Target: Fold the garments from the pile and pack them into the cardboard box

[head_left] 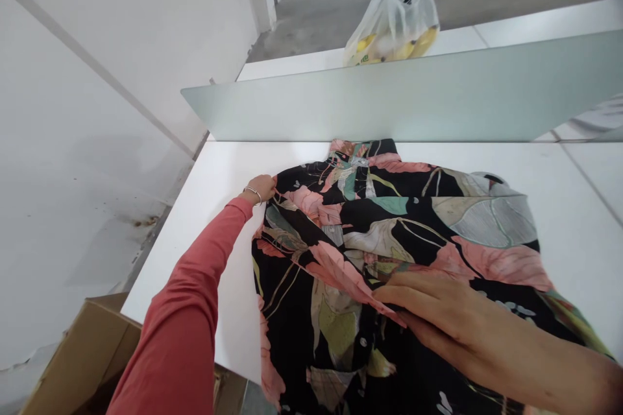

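A black floral shirt (389,240) with pink, green and grey leaf shapes lies spread on a white table (233,298), its collar toward the frosted divider. At the shirt's left shoulder, my left hand (261,188) is closed on the edge of the cloth; a bracelet circles that wrist. My right hand (448,311) reaches in from the lower right and pinches a pink-patterned edge between thumb and fingers. Between both hands a strip of cloth runs slantwise across the shirt front. The shirt's lower end goes out of view at the bottom.
A frosted glass divider (379,107) stands across the table behind the collar. Beyond it sits a clear plastic bag (399,19) with yellow fruit inside. An open cardboard box (82,350) is on the floor at lower left, beside a white wall (97,142).
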`<state>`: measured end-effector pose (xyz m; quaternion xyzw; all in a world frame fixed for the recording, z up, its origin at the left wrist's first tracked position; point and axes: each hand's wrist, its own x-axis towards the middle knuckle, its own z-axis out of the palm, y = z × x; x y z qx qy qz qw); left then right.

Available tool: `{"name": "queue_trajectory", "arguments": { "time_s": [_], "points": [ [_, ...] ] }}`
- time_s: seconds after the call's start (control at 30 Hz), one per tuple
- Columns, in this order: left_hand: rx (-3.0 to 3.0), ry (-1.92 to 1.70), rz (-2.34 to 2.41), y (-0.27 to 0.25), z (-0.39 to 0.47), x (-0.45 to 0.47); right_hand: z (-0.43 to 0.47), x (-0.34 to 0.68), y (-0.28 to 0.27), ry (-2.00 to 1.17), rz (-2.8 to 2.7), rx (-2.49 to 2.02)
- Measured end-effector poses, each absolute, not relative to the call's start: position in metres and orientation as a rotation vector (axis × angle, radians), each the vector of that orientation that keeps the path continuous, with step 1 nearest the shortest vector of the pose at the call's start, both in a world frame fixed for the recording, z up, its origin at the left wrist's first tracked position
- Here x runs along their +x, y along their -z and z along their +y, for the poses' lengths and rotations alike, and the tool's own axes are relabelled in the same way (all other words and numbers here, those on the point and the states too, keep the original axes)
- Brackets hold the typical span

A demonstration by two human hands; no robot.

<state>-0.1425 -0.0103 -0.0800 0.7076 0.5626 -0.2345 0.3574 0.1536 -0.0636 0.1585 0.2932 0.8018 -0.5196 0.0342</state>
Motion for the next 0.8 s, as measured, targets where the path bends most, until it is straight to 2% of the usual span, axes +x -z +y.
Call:
{"name": "queue_trajectory", "arguments": {
  "time_s": [0.3,0.37,0.47,0.57,0.67,0.8],
  "points": [
    [1.578,0.321,1.84,0.09,-0.006,-0.16,-0.052,0.183,-0.151,1.478,2.438,1.127],
    [1.613,0.242,1.795,0.093,-0.008,-0.157,-0.048,0.189,-0.146,1.418,2.448,1.211],
    [1.802,0.144,1.462,0.095,-0.011,-0.147,-0.041,0.194,-0.143,1.381,2.453,1.245],
    [1.919,0.263,1.235,0.095,-0.01,-0.139,-0.034,0.194,-0.145,1.422,2.429,1.215],
    [1.919,0.368,1.27,0.098,-0.007,-0.139,-0.022,0.197,-0.143,1.501,2.332,1.237],
    [1.883,0.447,1.386,0.104,-0.004,-0.149,0.004,0.214,-0.104,1.612,2.04,1.324]
  ]
}}
